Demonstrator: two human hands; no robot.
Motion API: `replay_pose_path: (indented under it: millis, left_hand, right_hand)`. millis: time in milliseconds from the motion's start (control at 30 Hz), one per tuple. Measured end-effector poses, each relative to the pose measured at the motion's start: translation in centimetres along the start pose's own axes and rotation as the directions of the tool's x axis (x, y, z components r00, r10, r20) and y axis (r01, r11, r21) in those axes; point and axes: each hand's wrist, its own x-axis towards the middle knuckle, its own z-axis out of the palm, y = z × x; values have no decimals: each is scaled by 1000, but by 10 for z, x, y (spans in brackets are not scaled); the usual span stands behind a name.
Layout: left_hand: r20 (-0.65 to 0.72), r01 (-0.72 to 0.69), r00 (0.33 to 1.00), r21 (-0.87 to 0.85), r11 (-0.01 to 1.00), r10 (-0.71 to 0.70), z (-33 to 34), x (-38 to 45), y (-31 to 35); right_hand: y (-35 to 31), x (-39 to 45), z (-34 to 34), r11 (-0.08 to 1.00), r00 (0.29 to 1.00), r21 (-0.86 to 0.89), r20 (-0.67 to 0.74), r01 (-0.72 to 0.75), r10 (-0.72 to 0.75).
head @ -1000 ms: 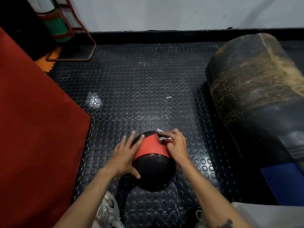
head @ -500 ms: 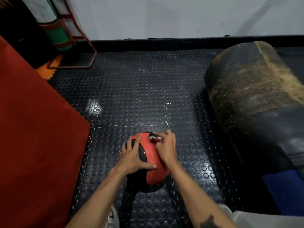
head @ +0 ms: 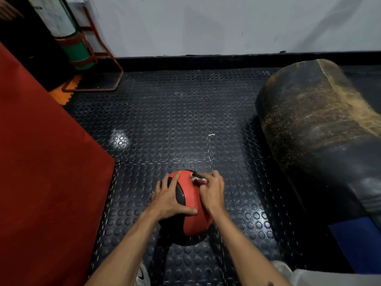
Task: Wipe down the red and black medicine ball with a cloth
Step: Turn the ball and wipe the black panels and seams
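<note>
black bumpy floor (head: 165,120) holds everything. a big red mat (head: 41,162) lies along its left edge, and a worn black punching bag (head: 309,131) lies along its right edge. the red and black medicine ball (head: 190,211) sits near the bottom edge, between them. the left hand (head: 169,200) presses flat on the ball, fingers spread. the right hand (head: 212,190) pinches a small cloth (head: 198,178) against the ball's top.

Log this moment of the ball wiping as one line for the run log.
step: wiping | left hand: steadies medicine ball | right hand: presses cloth on red panel, far side | ball on studded floor mat
</note>
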Motion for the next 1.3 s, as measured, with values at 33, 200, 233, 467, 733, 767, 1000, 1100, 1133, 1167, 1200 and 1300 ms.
replay_pose_path:
  millis: [33, 200, 233, 467, 733, 767, 1000, 1100, 1133, 1167, 1200, 1300]
  left_hand:
    - [21, -9, 1000, 17, 1000, 9, -5, 2, -1]
    - [99, -1, 994, 375, 927, -39, -29, 5, 19]
    - [86, 16, 995, 425, 905, -58, -29, 2, 26]
    - [195, -137, 979, 413, 901, 60, -30, -8, 20]
    - [-120, 207, 967, -156, 966, -227, -32, -8, 3]
    - [-83, 234, 965, -160, 959, -249, -25, -8, 2]
    - [-16, -23, 1000, -63, 998, 23, -19, -2, -5]
    - [24, -53, 998, -51, 997, 55, -19, 1, -2]
    - [22, -57, 998, -43, 997, 58, -18, 2, -1]
    - [24, -58, 998, -33, 998, 59, -17, 3, -2]
    - [33, -59, 998, -19, 998, 60, -16, 4, -4]
    - [66, -67, 996, 12, 998, 66, -18, 6, -15]
  right_hand:
    - [3, -14, 1, 1000, 1000, 15, -26, 9, -9]
    - [21, -78, 1, 1000, 983, -12, -182, 2, -4]
    - [18, -70, -2, 1000, 974, -8, -227, -16, 14]
    - [16, -21, -5, 987, 985, -34, 71, 157, -155]
    - [13, 9, -21, 996, 997, -46, 22, -73, 74]
    - [7, 6, -18, 1000, 998, -26, 58, 9, -7]
    - [51, -14, -16, 988, 987, -68, 75, -138, 143]
    - [38, 3, -18, 981, 980, -31, 49, -189, 191]
    - [22, 2, -16, 997, 995, -16, 67, -76, 77]
    - [7, -3, -12, 998, 993, -4, 100, 65, -65]
    - [1, -11, -7, 986, 978, 4, 119, 169, -168]
    - [14, -30, -2, 984, 983, 33, 51, 173, -175]
